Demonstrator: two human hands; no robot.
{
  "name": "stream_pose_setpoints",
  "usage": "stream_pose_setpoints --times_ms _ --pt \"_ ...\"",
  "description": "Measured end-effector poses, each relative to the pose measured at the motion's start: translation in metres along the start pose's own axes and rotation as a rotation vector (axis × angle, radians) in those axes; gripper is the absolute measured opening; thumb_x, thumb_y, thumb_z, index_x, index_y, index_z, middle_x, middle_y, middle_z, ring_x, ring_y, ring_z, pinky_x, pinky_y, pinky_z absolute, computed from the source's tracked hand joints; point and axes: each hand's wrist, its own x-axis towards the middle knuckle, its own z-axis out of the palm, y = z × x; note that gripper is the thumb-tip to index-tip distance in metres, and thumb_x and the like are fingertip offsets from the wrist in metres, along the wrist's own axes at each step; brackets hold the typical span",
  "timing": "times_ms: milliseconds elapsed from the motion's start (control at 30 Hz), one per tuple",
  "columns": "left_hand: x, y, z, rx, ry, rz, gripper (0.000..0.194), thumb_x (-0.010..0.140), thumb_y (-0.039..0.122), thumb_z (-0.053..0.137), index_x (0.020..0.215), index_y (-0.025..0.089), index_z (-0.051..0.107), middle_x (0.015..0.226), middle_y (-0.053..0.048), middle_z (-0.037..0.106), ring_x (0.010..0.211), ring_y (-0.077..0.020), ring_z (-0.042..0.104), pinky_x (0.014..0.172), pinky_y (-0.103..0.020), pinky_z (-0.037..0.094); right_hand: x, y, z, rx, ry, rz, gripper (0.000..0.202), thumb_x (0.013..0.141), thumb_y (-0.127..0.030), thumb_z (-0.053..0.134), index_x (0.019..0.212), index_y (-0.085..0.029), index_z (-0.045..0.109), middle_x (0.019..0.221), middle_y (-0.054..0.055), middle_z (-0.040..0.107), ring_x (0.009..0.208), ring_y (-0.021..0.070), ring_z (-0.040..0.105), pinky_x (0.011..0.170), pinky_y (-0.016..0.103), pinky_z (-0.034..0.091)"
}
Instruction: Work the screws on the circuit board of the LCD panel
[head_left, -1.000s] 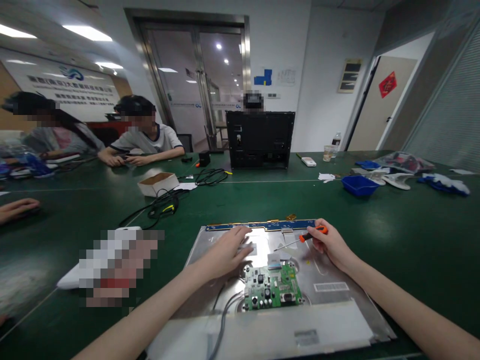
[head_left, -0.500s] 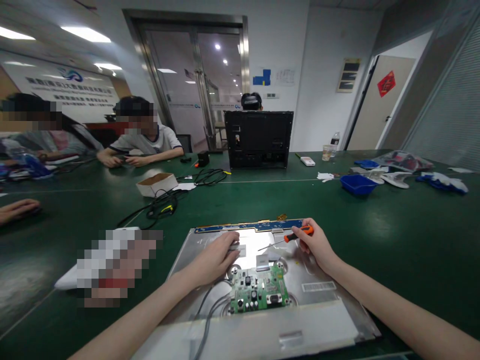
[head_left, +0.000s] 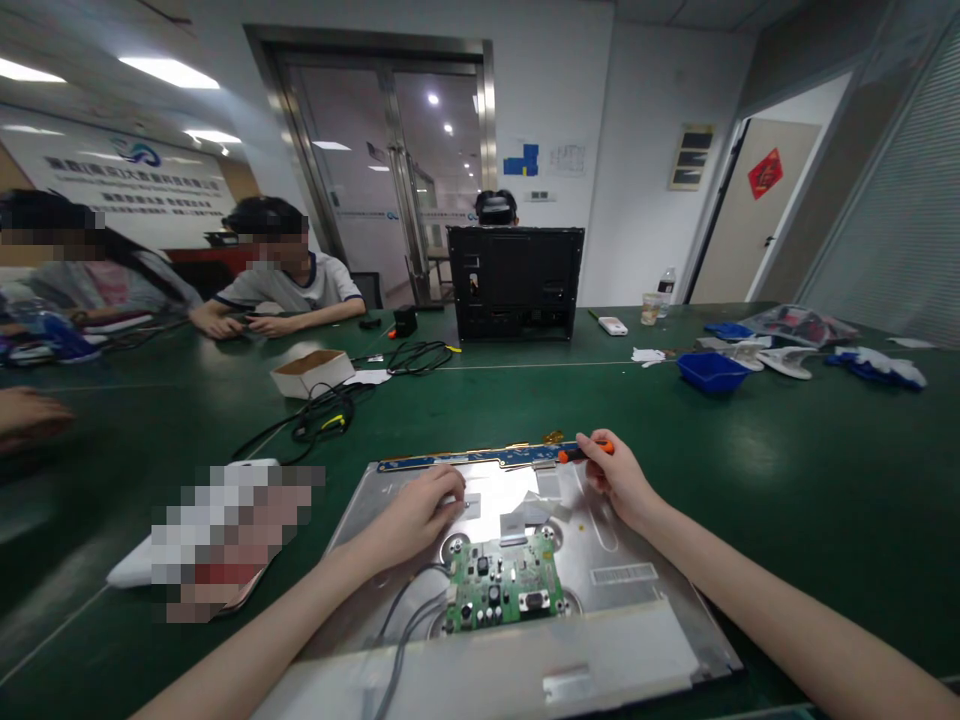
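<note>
A metal display panel (head_left: 622,545) lies flat in front of me, with a green circuit board (head_left: 504,580) on it and a long blue board (head_left: 480,460) along its far edge. My right hand (head_left: 616,478) grips an orange and black screwdriver (head_left: 592,452) over the panel's far right part. The screwdriver's shaft is hard to make out. Fingers curled, my left hand (head_left: 426,512) rests on the panel left of the bright metal area; its fingertips are partly hidden. Grey cables (head_left: 405,650) run from the green board toward me.
Black cables (head_left: 326,415) and an open box (head_left: 311,373) lie beyond the panel to the left. A blue tray (head_left: 711,371) stands at the right. A black monitor casing (head_left: 516,283) stands at the back. Other people sit at the left and behind it.
My right hand has turned the screwdriver away from the panel's middle, toward the blue board. The panel and both hands appear slightly farther left. At the far left, another person's hand has moved.
</note>
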Motion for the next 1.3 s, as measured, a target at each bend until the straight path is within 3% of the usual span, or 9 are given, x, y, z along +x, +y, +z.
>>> stream_pose_setpoints --times_ms 133,267,400,567,667,833,1100,1300 --pt "0.012 0.009 -0.015 0.002 0.040 -0.051 0.015 0.091 0.026 0.046 0.088 0.019 0.059 0.091 -0.006 0.067 0.086 -0.0221 0.063 0.077 -0.031 0.048 0.010 -0.007 0.004 0.064 0.001 -0.007 0.064 0.049 -0.063 0.087 0.072 -0.024 0.042 0.044 -0.013 0.041 0.034 0.0053 0.035 0.033 0.017 0.022" --pt "0.032 0.026 -0.024 -0.044 0.022 -0.064 0.016 0.091 0.029 0.050 0.084 0.019 0.062 0.082 -0.002 0.069 0.075 -0.0189 0.063 0.068 -0.027 0.046 0.015 -0.012 0.008 0.116 -0.002 -0.006 0.065 0.047 -0.063 0.088 0.072 -0.023 0.043 0.049 -0.010 0.051 0.035 0.0039 0.037 0.033 0.017 0.023" --pt "0.050 0.043 -0.010 -0.085 -0.018 0.008 0.011 0.086 0.020 0.054 0.080 0.018 0.063 0.079 -0.001 0.070 0.072 -0.0164 0.062 0.067 -0.025 0.046 0.012 -0.013 0.006 0.142 -0.018 0.011 0.066 0.046 -0.063 0.088 0.070 -0.022 0.043 0.055 -0.007 0.059 0.035 0.0024 0.034 0.033 0.017 0.023" --pt "0.055 0.058 0.021 -0.118 -0.093 0.105 0.008 0.081 0.012 0.062 0.076 0.018 0.066 0.077 0.000 0.069 0.071 -0.0150 0.062 0.067 -0.023 0.045 0.008 -0.013 -0.003 0.151 -0.028 0.014 0.066 0.046 -0.063 0.089 0.069 -0.022 0.043 0.051 -0.009 0.054 0.035 0.0022 0.033 0.033 0.016 0.021" --pt "0.052 0.064 0.032 -0.081 -0.168 0.180 0.007 0.084 0.016 0.067 0.077 0.018 0.069 0.075 0.000 0.069 0.070 -0.0160 0.061 0.067 -0.024 0.043 0.008 -0.014 -0.006 0.148 -0.025 0.007 0.065 0.047 -0.063 0.089 0.069 -0.022 0.042 0.050 -0.010 0.051 0.035 0.0025 0.034 0.033 0.015 0.021" --pt "0.046 0.070 0.039 -0.004 -0.111 0.242 0.010 0.090 0.019 0.065 0.083 0.020 0.073 0.081 -0.003 0.072 0.080 -0.0201 0.064 0.076 -0.030 0.045 0.007 -0.011 -0.006 0.128 -0.027 -0.005 0.065 0.049 -0.062 0.089 0.071 -0.023 0.042 0.042 -0.014 0.038 0.035 0.0038 0.034 0.033 0.015 0.022" --pt "0.038 0.077 0.043 -0.005 -0.078 0.211 0.013 0.089 0.011 0.064 0.089 0.020 0.073 0.087 -0.002 0.076 0.083 -0.0202 0.067 0.082 -0.032 0.047 0.002 -0.008 -0.002 0.079 -0.030 -0.027 0.063 0.050 -0.064 0.087 0.072 -0.023 0.043 0.039 -0.013 0.042 0.032 0.0046 0.035 0.031 0.015 0.022" --pt "0.037 0.074 0.050 0.014 -0.046 0.299 0.022 0.093 0.009 0.057 0.091 0.021 0.075 0.088 -0.001 0.078 0.082 -0.0173 0.069 0.084 -0.029 0.047 0.000 -0.008 0.000 0.047 -0.024 -0.050 0.063 0.051 -0.066 0.085 0.073 -0.023 0.044 0.039 -0.013 0.044 0.032 0.0042 0.033 0.031 0.014 0.022"
